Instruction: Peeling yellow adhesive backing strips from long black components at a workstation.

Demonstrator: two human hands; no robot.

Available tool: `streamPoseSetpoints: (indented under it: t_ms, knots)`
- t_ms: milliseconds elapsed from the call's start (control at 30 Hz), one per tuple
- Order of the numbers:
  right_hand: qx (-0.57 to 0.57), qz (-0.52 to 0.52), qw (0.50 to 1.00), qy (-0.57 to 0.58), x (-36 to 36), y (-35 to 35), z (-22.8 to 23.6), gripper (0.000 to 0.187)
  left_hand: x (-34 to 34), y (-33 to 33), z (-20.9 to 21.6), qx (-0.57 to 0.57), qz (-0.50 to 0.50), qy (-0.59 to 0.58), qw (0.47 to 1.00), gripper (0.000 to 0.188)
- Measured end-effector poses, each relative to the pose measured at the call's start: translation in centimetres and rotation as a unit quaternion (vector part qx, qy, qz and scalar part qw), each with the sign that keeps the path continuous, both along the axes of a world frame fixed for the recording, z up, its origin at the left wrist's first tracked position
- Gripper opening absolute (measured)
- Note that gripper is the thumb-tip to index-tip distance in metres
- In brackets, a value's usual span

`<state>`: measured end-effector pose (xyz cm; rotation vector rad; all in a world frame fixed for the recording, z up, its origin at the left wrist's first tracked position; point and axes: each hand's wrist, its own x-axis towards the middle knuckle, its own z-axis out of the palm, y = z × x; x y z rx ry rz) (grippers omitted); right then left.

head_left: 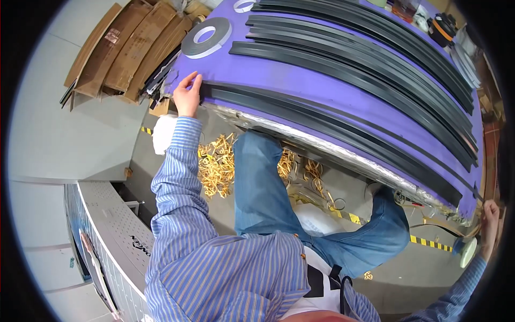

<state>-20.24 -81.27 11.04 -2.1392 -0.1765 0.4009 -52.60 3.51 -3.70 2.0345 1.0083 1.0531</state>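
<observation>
A long black profile strip (322,121) lies along the near edge of the purple-topped table (252,70). Beside it runs a thin black strip (375,124), stretching from near my left hand to the table's right edge. My left hand (187,97) is at the profile's left end, thumb and fingers drawn together; what they pinch is too small to make out. Far to the right, my right hand (490,217) is closed where the thin strip leaves the table. A roll of grey tape (207,37) lies flat beyond my left hand.
More black profiles (348,70) lie in rows farther back. Flattened cardboard boxes (126,51) lean at the far left. Curled yellowish strips (217,166) litter the floor by my legs. A grey perforated metal cabinet (115,225) stands at left. Containers (442,29) crowd the back right corner.
</observation>
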Motion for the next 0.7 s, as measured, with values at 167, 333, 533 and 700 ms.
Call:
streamPoseSetpoints:
  t_ms: [167, 333, 533, 700]
  knots:
    - [-0.026, -0.087, 0.996, -0.017, -1.6, -0.3, -2.6, 0.016, 2.1, -1.3, -0.3, -0.086, -0.032, 0.002, 0.996, 0.037]
    - [-0.125, -0.050, 0.989, 0.068, -2.1, 7.4, -2.0, 0.016, -1.6, 2.9, -1.0, -0.222, -0.037, -0.033, 0.974, 0.041]
    - [-0.016, -0.125, 0.985, 0.115, -1.8, 6.0, -4.7, 0.019, -1.0, 3.2, -1.2, -0.176, -0.062, 0.019, 0.982, 0.041]
    - [0.010, -0.178, 0.975, 0.134, -2.0, 7.0, -5.1, 0.018, -2.1, 6.8, -1.6, -0.192, -0.070, 0.018, 0.979, 0.039]
